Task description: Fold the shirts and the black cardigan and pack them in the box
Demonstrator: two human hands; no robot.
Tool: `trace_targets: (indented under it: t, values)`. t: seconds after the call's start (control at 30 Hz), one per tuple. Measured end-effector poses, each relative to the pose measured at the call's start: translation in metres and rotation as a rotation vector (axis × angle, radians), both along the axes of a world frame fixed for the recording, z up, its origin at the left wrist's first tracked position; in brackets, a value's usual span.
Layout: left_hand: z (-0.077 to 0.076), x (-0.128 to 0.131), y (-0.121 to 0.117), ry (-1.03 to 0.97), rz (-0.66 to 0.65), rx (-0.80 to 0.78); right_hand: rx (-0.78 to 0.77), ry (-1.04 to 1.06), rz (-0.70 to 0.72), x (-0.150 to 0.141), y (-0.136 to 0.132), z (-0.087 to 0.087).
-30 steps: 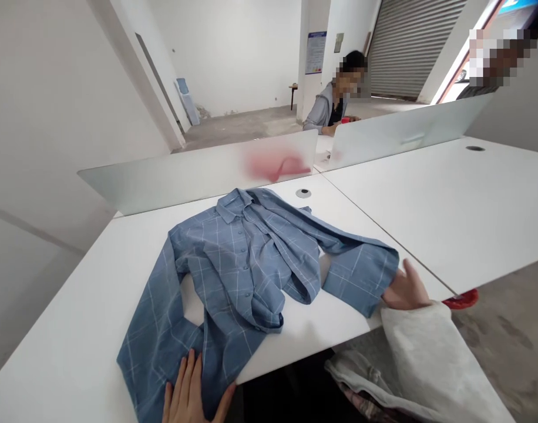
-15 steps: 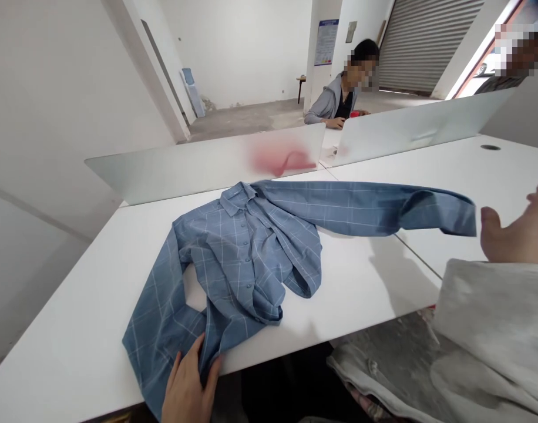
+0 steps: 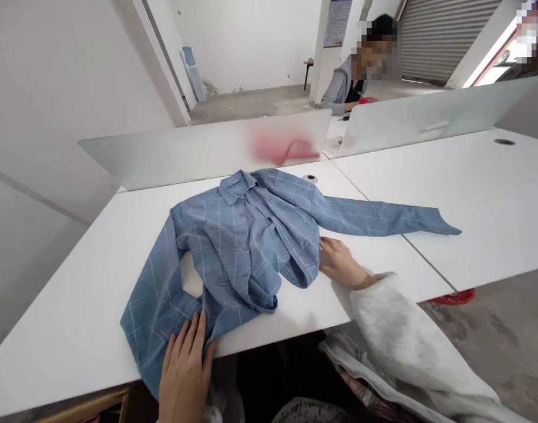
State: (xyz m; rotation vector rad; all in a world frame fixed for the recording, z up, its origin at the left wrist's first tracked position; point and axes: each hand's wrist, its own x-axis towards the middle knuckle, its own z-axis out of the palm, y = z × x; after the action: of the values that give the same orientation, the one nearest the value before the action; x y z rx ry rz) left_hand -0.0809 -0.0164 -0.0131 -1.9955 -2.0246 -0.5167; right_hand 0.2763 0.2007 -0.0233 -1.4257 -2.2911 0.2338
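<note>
A blue button-up shirt with a thin white check lies front side up on a smooth white tabletop, its collar toward a frosted, see-through divider panel and its lower front bunched in folds. One sleeve stretches out to the right, crossing the seam between two tabletops; the other bends down along the left toward the near edge, a patch of white showing between it and the body. The person's left hand rests palm down on that lower cloth near the edge, fingers straight and close together, thumb spread apart, pressing rather than gripping. The right hand, below a pale, fluffy sleeve, reaches to the shirt's right side with fingers extended and touching the fabric; its fingertips are partly hidden, so I cannot tell whether it pinches any cloth. A round cable hole sits just beyond the shirt's shoulder. Past the dividers, a person in a grey hooded jacket sits near a small red object.
</note>
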Motion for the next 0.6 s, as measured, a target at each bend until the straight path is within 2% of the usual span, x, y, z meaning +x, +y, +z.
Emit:
trace_targets:
  t: [0.13, 0.23, 0.3, 0.43, 0.5, 0.6]
  values:
    - [0.008, 0.008, 0.011, -0.083, -0.01, 0.009, -0.009, 0.093, 0.151, -0.037, 0.006, 0.004]
    - [0.015, 0.006, 0.02, -0.344, -0.011, -0.025, -0.108, 0.381, 0.17, -0.04, 0.008, 0.016]
    - [0.021, -0.001, 0.025, -0.578, 0.068, -0.075, -0.24, 0.702, 0.104, -0.036, 0.008, 0.027]
    - [0.035, -0.021, 0.03, -1.02, 0.369, -0.088, -0.481, 1.362, -0.117, -0.028, 0.009, 0.05]
    - [0.044, -0.027, 0.032, -1.186, 0.436, -0.015, -0.503, 1.507, -0.159, -0.023, 0.013, 0.06]
    - [0.062, -0.026, 0.034, -1.375, 0.505, 0.074, -0.579, 1.57, -0.19, -0.012, 0.019, 0.072]
